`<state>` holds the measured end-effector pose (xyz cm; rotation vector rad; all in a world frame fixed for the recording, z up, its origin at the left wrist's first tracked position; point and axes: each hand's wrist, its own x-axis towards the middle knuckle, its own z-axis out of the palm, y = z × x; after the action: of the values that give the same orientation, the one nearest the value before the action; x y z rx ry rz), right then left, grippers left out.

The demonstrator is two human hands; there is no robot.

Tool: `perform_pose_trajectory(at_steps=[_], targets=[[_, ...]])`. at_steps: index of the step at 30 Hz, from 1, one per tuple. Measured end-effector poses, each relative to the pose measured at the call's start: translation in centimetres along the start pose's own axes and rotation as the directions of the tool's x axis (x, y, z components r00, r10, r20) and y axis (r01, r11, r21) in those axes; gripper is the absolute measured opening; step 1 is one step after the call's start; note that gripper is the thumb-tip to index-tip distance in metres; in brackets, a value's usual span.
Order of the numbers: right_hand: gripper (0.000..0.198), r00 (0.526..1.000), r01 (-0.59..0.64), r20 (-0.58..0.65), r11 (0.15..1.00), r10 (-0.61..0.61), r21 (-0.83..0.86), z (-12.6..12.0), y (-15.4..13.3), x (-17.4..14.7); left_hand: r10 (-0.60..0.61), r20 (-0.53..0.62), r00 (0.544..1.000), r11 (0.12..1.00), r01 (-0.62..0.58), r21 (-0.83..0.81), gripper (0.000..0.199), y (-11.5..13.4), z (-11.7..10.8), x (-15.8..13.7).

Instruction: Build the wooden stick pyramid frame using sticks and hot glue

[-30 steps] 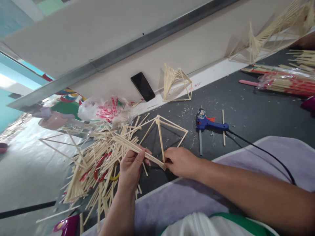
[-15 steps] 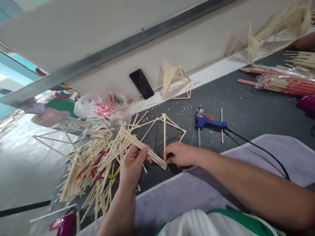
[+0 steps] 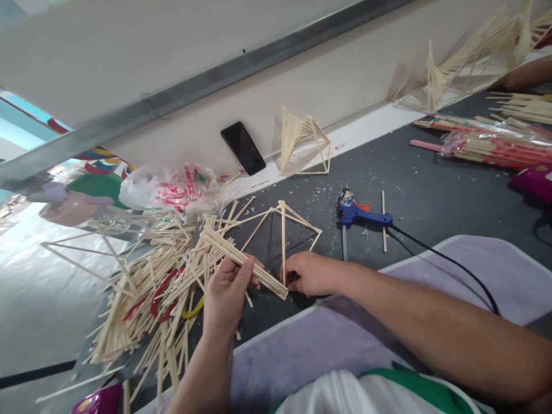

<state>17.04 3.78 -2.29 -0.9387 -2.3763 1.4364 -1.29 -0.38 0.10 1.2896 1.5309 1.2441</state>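
Note:
My left hand (image 3: 228,293) is closed round a flat bundle of pale wooden sticks (image 3: 241,256), thumb on top. The bundle slants down to the right, its lower end close to my right fingers. My right hand (image 3: 306,273) pinches the lower corner of an open stick frame (image 3: 283,236) made of glued-looking sticks; its fingertips are partly hidden. Left of my left hand lies a heap of loose sticks (image 3: 172,247), with red-handled scissors (image 3: 161,296) and a yellow handle (image 3: 192,309) among them.
A blue glue gun (image 3: 366,217) with its cord lies right of the frame, near a single stick (image 3: 383,221). Behind stand a phone (image 3: 244,148), a finished-looking twisted stick model (image 3: 302,144) and a plastic bag (image 3: 172,187). Packed sticks (image 3: 495,144) lie at right, near another person's arm (image 3: 524,75).
The view has shifted slightly, so everything sits a little further left. Both hands keep their hold, with hardly any movement against the frame.

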Motion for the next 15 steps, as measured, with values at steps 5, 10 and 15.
perform_pose_trajectory(at_steps=[5, 10, 15], targets=[[0.020, 0.999, 0.033, -0.009, 0.998, -0.034, -0.059, 0.1, 0.3, 0.2, 0.009, -0.069, 0.998, 0.996, -0.015, -0.087, 0.014, 0.2, 0.6, 0.0], [0.021, 1.000, 0.021, -0.004, 0.996, -0.022, -0.090, 0.0, 0.2, 0.1, 0.010, -0.109, 0.994, 0.993, -0.023, -0.119, 0.015, 0.4, 1.2, 0.1], [0.021, 1.000, 0.016, 0.019, 0.997, -0.014, -0.080, -0.3, 0.0, 0.1, 0.006, -0.124, 0.992, 0.995, -0.018, -0.099, 0.013, 0.3, 1.4, 0.2]])
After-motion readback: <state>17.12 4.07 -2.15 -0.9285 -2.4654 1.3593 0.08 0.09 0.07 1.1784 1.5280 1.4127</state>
